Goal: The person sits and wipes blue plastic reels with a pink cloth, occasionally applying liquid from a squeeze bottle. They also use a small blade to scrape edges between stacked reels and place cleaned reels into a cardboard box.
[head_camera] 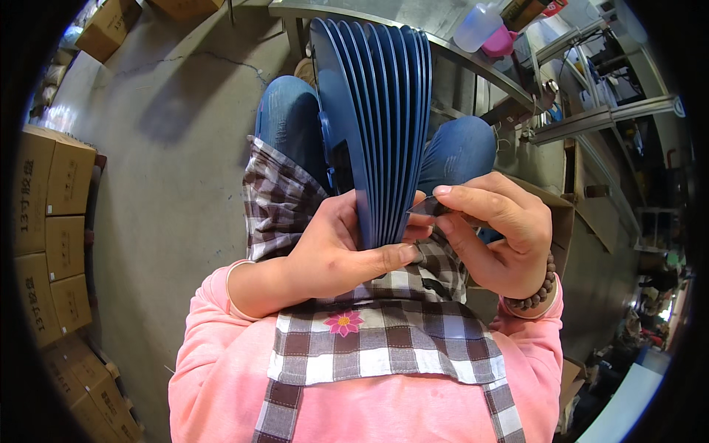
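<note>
A stack of thin blue plastic discs [382, 111] stands on edge between my knees, its far ends fanned apart and its near ends pressed together. Around the near end of the stack is my left hand [343, 249], with the thumb across the bottom edges and the fingertips showing on the right side. My right hand [493, 232] pinches a small dark blade-like piece [426, 207] between thumb and forefinger. The pointed end of this piece lies close to the right side of the discs; whether it touches them I cannot tell.
Beyond the discs runs a metal-framed table [471, 63], with a translucent plastic bottle [476, 27] and a pink container [500, 42] on it. Cardboard boxes [66, 221] are stacked at the left. An open cardboard box [559, 227] stands beside my right hand. Metal framework [604, 119] fills the upper right.
</note>
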{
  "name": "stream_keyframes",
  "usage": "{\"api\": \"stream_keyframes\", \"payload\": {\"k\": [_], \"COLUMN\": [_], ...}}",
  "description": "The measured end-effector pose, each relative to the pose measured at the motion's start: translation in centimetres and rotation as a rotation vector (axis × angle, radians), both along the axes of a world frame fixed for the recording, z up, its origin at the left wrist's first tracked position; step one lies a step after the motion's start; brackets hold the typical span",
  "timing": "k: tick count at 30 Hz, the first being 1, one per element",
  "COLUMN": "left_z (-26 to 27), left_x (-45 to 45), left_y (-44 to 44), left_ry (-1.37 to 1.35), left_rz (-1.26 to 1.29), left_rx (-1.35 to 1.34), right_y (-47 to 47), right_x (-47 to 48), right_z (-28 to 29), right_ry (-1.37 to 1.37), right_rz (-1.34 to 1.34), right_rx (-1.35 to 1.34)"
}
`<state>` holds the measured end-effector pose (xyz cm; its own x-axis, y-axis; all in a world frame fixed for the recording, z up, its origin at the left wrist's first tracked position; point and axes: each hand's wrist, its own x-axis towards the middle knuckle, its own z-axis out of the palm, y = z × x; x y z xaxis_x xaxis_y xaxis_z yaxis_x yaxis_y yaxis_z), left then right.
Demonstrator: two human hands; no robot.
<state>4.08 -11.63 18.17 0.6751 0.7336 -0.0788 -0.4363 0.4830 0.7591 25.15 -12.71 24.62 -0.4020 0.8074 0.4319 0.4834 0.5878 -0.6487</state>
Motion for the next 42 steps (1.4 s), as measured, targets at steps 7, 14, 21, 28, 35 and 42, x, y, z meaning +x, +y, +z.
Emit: {"api": "stream_keyframes", "payload": {"k": [7,14,21,28,35,42], "left_z": [-0.29,-0.07,-0.19,-0.27,-0.01,-0.5], "left_x": [-0.04,-0.25,-0.14,0.11,0.04,0.09], "left_y": [0.16,0.62,0.56,0.52,0.31,0.25], "left_ry": [-0.029,-0.022,-0.025,-0.031,-0.033,-0.081], "left_rz": [0.017,-0.046,-0.034,-0.022,-0.018,-0.016], "left_rx": [0.003,-0.058,-0.068,-0.028,-0.02,-0.002], "right_y": [0.47,0.43,0.4,-0.04,0.2,0.04], "right_x": [-0.53,-0.35,-0.21,0.09,-0.23,-0.12], "right_z": [0.43,0.23,-0.05,0.12,0.62,0.59], "right_ry": [-0.032,-0.047,-0.067,-0.047,-0.043,-0.068], "right_rz": [-0.021,-0.004,0.018,0.019,-0.017,-0.029], "right_rx": [0.033,0.064,0.128,0.129,0.114,0.095]}}
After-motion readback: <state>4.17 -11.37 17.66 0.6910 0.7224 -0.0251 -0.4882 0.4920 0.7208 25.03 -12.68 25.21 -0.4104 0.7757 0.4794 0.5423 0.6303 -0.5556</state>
